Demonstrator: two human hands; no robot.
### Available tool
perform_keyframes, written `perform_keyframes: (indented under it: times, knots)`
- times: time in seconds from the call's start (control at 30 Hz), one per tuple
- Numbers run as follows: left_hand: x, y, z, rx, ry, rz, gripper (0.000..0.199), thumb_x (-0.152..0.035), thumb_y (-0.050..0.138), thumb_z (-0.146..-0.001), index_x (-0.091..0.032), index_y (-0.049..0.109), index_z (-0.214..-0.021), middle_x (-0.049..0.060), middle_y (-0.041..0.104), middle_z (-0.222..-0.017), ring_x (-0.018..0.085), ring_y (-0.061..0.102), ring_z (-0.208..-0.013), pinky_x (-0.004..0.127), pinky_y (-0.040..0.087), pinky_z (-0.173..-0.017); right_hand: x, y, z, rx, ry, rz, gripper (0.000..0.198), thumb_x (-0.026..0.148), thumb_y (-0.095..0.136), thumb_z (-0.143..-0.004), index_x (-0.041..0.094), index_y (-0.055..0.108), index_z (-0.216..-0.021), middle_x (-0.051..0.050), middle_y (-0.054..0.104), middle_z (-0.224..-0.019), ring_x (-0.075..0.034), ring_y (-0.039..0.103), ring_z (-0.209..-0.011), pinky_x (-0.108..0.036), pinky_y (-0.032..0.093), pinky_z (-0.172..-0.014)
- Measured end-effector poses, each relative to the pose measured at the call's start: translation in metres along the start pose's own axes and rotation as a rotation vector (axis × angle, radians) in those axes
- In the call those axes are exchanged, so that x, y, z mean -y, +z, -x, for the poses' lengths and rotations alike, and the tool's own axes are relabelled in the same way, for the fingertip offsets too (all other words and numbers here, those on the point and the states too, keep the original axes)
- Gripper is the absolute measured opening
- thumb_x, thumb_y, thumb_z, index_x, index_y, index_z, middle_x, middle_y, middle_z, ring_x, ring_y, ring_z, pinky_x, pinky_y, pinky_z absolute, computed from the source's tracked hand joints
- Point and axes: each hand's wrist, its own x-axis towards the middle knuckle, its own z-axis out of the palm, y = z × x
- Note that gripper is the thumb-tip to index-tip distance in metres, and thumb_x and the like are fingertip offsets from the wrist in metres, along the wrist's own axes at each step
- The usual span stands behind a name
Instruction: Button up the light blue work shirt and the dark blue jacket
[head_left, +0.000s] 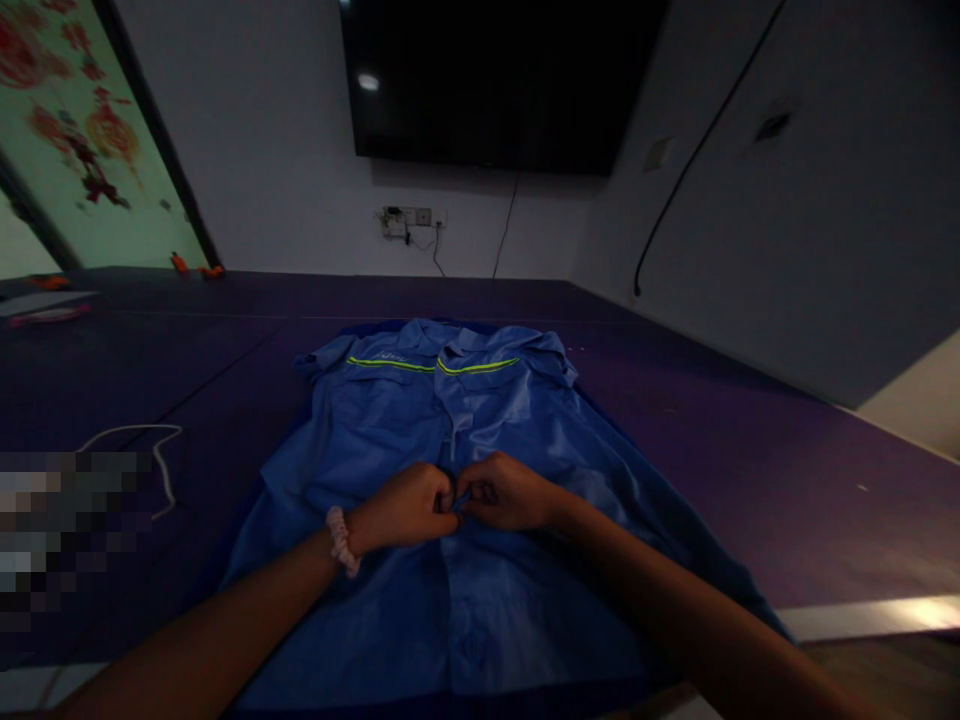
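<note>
A blue short-sleeved work shirt (375, 430) with yellow-green stripes across the chest lies spread out, front side up, its collar at the far end. My left hand (416, 503) and my right hand (504, 492) meet over the middle of its front opening. Both are closed, fingertips pinching the fabric edges of the shirt front between them. Whether a button sits in the fingers is too dark and small to tell. A pale scrunchie (342, 541) circles my left wrist. Above my hands, the upper part of the front opening hangs slightly apart.
Under the shirt is a purple platform (675, 400) with a pale front edge. A white cable (169, 470) curls at the left, beside a blurred-out patch. Far left lies a flat light object (45, 303). A large black screen (502, 80) hangs on the back wall above sockets and wires.
</note>
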Motion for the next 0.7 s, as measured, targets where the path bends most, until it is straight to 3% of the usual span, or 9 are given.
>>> perform_keyframes:
  times: [0.43,0.7]
  knots:
    - [0.0042,0.002,-0.0015,-0.032,-0.015,-0.055,0.015,-0.024,0.054,-0.065,-0.014,0.054,-0.054,-0.003,0.052,-0.051,0.008,0.044,-0.05,0.019,0.027,-0.047,-0.0001,0.0039,-0.0012,-0.065,0.028,0.007,0.011,0.013,0.059,-0.062,0.015,0.063,-0.072,0.005,0.05,-0.049,-0.007,0.047,-0.045,-0.016,0.031,-0.044]
    - [0.0027,0.0027,-0.0004,-0.067,0.003,-0.098,0.026,-0.032,0.056,-0.068,-0.013,0.054,-0.05,-0.002,0.052,-0.048,0.008,0.044,-0.048,0.02,0.027,-0.047,0.0038,-0.0006,0.0021,-0.028,-0.015,-0.073,0.022,0.013,0.058,-0.065,0.014,0.064,-0.086,0.006,0.048,-0.05,-0.006,0.044,-0.044,-0.016,0.031,-0.043]
